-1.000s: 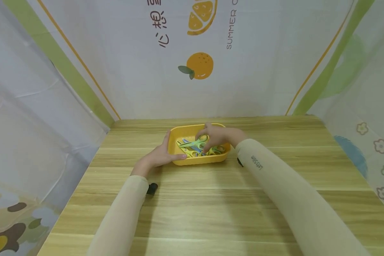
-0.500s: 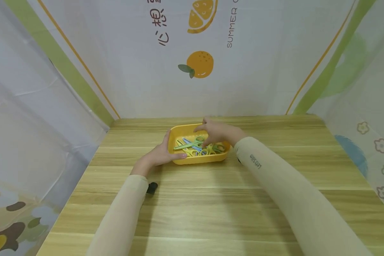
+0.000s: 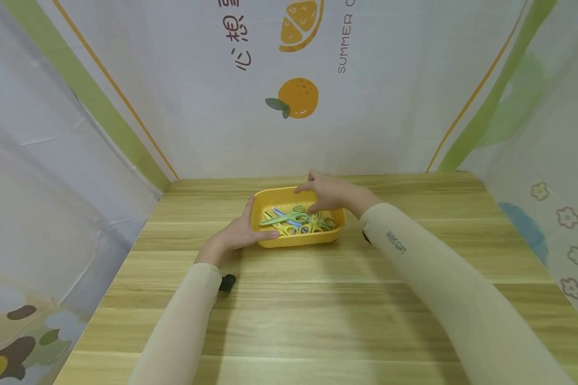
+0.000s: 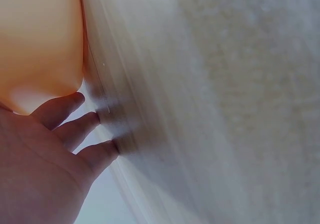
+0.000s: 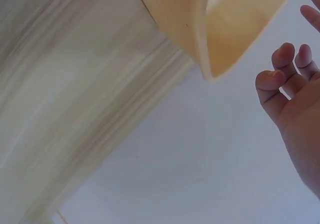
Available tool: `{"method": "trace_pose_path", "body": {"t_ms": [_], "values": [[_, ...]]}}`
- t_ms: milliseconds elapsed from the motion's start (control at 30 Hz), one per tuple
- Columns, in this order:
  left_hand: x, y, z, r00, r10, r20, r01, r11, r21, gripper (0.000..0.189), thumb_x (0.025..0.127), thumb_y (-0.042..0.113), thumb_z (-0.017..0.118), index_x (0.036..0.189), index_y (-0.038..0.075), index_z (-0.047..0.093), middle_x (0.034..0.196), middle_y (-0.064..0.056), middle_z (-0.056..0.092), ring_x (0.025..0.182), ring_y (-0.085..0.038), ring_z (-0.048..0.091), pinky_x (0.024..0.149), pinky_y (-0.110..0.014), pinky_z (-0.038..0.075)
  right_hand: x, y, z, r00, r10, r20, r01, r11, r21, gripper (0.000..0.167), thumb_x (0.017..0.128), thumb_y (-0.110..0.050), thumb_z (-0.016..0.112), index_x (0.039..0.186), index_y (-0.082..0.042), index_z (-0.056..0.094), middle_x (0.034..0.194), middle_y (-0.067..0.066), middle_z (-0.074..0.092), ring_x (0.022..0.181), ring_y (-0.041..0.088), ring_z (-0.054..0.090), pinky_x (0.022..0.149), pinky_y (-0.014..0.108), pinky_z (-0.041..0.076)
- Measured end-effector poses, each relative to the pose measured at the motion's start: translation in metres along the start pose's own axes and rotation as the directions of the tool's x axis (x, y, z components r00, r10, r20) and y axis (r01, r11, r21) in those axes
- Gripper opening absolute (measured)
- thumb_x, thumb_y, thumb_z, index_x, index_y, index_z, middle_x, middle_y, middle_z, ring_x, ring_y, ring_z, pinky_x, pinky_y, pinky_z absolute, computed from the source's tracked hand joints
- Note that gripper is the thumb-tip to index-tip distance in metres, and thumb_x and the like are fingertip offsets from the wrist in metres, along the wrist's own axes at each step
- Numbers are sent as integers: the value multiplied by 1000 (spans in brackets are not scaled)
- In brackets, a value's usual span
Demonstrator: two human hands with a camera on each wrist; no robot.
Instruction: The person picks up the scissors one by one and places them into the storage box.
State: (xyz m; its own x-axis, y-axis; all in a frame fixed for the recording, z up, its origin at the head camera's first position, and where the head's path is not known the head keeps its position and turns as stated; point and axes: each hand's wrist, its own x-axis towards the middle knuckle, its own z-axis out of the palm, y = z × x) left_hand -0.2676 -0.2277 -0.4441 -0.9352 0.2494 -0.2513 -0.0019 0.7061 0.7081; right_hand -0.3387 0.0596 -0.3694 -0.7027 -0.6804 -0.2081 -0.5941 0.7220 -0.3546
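A yellow plastic bin stands near the back of the table, holding several pairs of scissors. Green scissors lie on top, blades to the left. Beneath them show blue scissors and yellow scissors. My left hand grips the bin's left end, thumb over the front rim and fingers along the outside. Its fingers also show against the bin wall in the left wrist view. Above the bin's right back part, my right hand hovers with parted, bent fingers and nothing between them; the right wrist view shows them beside the bin.
The bin rests on a wood-grain table. A white cloth printed with oranges hangs at the table's back edge, with more cloth along both sides. Black wrist devices sit under the forearms.
One second ago my right hand held the green scissors low in the bin. They now lie on the pile, and that hand has let go and moved up and slightly right. My left hand stays put.
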Motion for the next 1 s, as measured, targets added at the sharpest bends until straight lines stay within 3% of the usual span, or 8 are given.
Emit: {"method": "trace_pose_path", "body": {"t_ms": [400, 567, 733, 1000], "values": [[7, -3, -2, 1000, 19, 9, -19, 1000, -22, 142, 83, 66, 83, 166, 35, -27, 172, -26, 31, 157, -44, 37, 130, -65, 24, -17, 1, -17, 999, 30, -36, -32, 998, -62, 65, 99, -33, 78, 158, -22, 53, 134, 15, 44, 101, 25, 53, 79, 35, 48], [8, -6, -3, 1000, 16, 2, -16, 999, -29, 142, 83, 65, 83, 167, 32, -26, 170, -27, 34, 156, -44, 38, 130, -65, 24, -23, 2, -20, 998, 38, -48, -41, 997, -59, 65, 101, -37, 75, 159, -19, 51, 140, 19, 44, 106, 27, 56, 88, 40, 52], [8, -11, -6, 1000, -7, 7, 7, 1000, -18, 145, 81, 70, 82, 167, 30, -27, 173, -28, 28, 158, -45, 33, 131, -65, 22, -33, 0, -20, 993, 66, -94, -72, 996, -62, 66, 103, -42, 72, 161, -19, 48, 144, 18, 45, 112, 29, 59, 96, 46, 55], [8, -10, -11, 998, -40, 38, 39, 999, 26, 147, 80, 74, 81, 166, 28, -30, 175, -31, 18, 161, -50, 24, 131, -66, 19, -58, -4, -12, 974, 139, -179, -153, 986, -71, 80, 98, -50, 75, 166, -24, 40, 149, 18, 47, 129, 35, 54, 106, 56, 50]]}}
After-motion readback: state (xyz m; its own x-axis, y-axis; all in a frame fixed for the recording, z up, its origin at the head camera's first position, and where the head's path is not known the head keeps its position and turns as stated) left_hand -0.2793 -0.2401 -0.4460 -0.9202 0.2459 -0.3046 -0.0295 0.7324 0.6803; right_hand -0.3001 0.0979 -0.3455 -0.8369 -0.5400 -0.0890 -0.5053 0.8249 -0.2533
